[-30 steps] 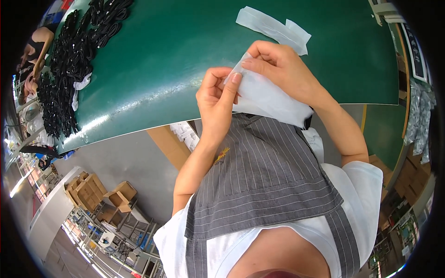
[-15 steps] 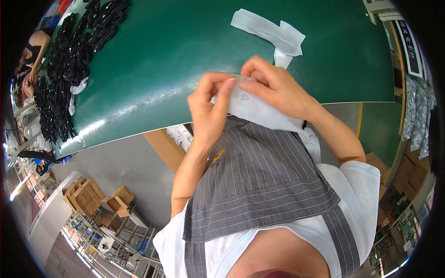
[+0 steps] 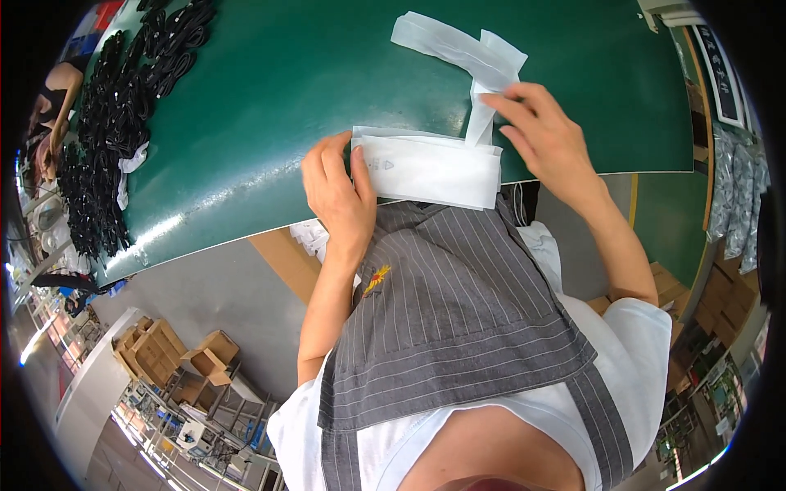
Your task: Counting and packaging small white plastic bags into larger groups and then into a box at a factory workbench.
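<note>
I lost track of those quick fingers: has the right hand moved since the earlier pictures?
Yes. The right hand has moved to the right, nearer the right edge of the green table.

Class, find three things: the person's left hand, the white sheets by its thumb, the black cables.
Left hand (image 3: 338, 193): head view, middle of the hand.
White sheets (image 3: 434, 172): head view, top sheet's face.
Black cables (image 3: 115, 131): head view, middle of the pile.

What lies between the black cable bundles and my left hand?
In the head view, a crumpled white piece beside the black cable bundles, then green tabletop with a bright streak of glare, up to your left hand.
</note>
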The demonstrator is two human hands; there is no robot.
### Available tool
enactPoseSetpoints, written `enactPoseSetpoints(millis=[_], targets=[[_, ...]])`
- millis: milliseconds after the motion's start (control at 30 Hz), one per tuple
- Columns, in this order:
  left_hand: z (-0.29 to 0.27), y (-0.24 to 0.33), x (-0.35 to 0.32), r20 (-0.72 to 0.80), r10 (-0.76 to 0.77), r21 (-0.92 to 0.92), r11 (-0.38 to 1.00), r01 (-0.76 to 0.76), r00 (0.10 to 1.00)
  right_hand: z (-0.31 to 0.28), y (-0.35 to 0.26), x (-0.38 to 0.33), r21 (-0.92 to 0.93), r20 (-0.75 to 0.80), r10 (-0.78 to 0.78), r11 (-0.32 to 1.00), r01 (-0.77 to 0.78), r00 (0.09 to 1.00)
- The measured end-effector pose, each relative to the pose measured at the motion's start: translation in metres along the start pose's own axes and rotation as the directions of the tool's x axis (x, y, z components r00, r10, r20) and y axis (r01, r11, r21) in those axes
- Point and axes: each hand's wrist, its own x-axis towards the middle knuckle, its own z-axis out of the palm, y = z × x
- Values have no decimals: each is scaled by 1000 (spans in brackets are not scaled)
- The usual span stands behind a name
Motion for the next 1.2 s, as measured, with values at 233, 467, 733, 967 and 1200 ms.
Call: enactPoseSetpoints(millis=[233,467,733,967,1200], targets=[[24,39,-7,285,437,-129,899,-418,853,14,2,35,106,-116,-141,982,153,983],[13,46,3,243,127,-530,848,22,962,-21,-15,61,688,-126,372,700,-189,920],[-7,56,45,281,-125,-854,421,307,952,-8,-34,60,557,289,52,803,-212,956],[-1,41,19,86,-290,-796,555,241,953,12,-34,38,722,448,116,538,-435,886],[1,12,-6,-39,-292,-545,808,225,956,6,-20,14,548,767,26,493,-676,641]])
